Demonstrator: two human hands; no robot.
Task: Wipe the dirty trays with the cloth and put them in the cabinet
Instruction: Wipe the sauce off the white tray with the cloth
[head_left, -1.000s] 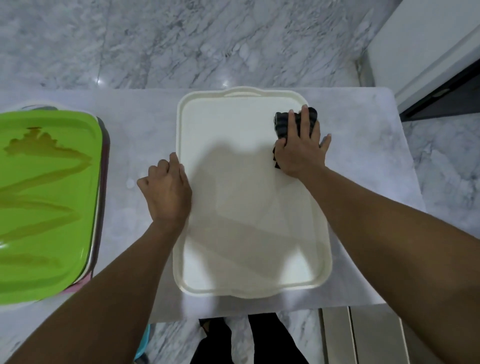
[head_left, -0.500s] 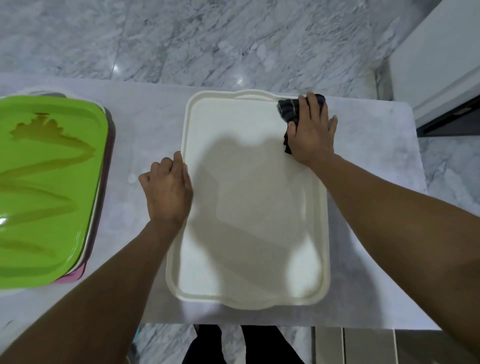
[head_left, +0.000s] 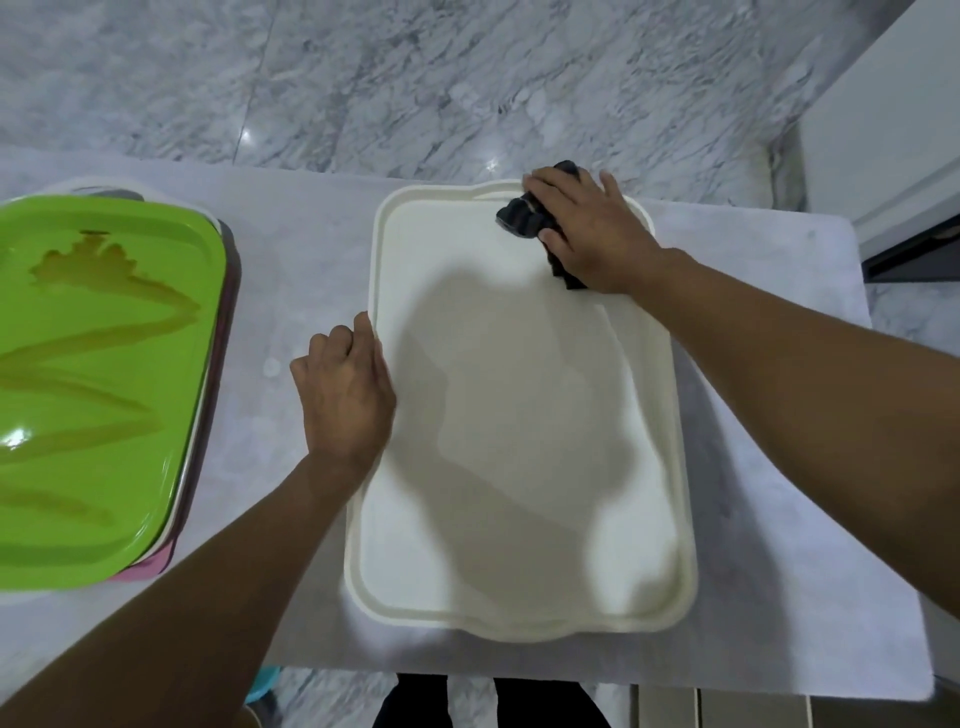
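Note:
A cream tray (head_left: 519, 415) lies lengthwise in the middle of the marble table (head_left: 779, 364). My right hand (head_left: 592, 234) presses a dark cloth (head_left: 519, 215) flat against the tray's far edge, right of centre, and the cloth bunches out from under the fingers. My left hand (head_left: 345, 395) sits at the tray's left rim with curled fingers and holds that rim. A green tray (head_left: 104, 389) streaked with brown smears tops a stack at the table's left.
Under the green tray lie other trays, one of them pink (head_left: 150, 569). A white cabinet (head_left: 893, 130) stands at the far right, with a dark gap below its front. Marble floor surrounds the table, and my legs show below its near edge.
My right hand has slid the cloth from the tray's right side up to the far edge and a little leftward. The left hand stays at the left rim.

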